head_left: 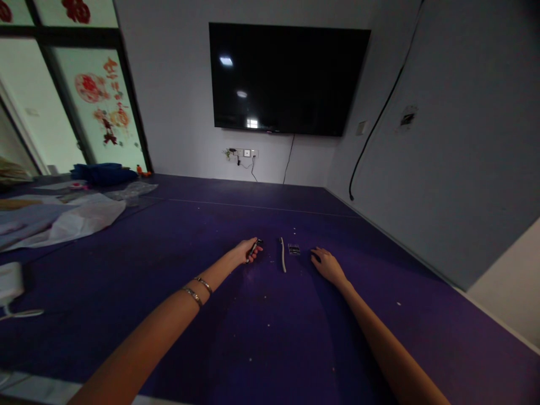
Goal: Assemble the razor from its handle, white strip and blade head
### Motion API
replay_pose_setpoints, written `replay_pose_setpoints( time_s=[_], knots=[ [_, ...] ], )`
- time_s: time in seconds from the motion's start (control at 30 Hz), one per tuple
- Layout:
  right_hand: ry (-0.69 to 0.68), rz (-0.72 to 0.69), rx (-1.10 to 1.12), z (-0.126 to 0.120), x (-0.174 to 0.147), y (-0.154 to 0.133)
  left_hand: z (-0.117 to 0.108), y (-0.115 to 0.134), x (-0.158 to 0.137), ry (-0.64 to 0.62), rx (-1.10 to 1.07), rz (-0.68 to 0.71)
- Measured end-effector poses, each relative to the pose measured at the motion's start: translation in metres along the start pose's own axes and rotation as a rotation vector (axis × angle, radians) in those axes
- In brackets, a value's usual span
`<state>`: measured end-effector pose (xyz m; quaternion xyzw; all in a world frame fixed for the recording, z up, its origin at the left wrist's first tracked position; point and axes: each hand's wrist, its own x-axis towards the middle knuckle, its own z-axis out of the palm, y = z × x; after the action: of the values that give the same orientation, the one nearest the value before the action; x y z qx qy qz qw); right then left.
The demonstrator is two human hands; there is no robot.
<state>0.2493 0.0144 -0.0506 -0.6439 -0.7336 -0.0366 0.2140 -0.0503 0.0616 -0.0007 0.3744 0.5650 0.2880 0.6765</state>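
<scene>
My left hand [250,251] is closed around a small dark handled tool [253,246] with a shiny end; its exact kind is too small to make out. To the right of that hand, a slim pale stick with a dark tip [283,256], shaped like a toothbrush, lies lengthwise on the purple surface [236,332]. Beside it sits a small dark square piece [294,249] with light markings. My right hand [328,264] rests palm down just right of the square piece, apart from it, with fingers loosely bent and nothing visible in them.
Clear plastic wrap [135,191], white sheeting [88,219] and a blue cloth bundle [103,173] lie at the left. A white device with a cord [10,284] stands nearer. A black cable [371,132] hangs down the right wall. A television [289,79] is mounted ahead.
</scene>
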Motion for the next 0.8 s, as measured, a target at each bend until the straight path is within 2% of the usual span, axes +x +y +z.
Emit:
replay_pose_setpoints(
  time_s=[0.4, 0.8],
  knots=[
    [0.004, -0.011, -0.019, -0.0006, -0.0009, -0.0008, 0.0005, -0.0029, 0.0080, -0.087, -0.032, -0.060],
    [0.004, 0.002, -0.002, 0.0027, 0.0003, 0.0017, 0.0021, -0.0045, 0.0015, -0.031, 0.021, -0.016]
  ],
)
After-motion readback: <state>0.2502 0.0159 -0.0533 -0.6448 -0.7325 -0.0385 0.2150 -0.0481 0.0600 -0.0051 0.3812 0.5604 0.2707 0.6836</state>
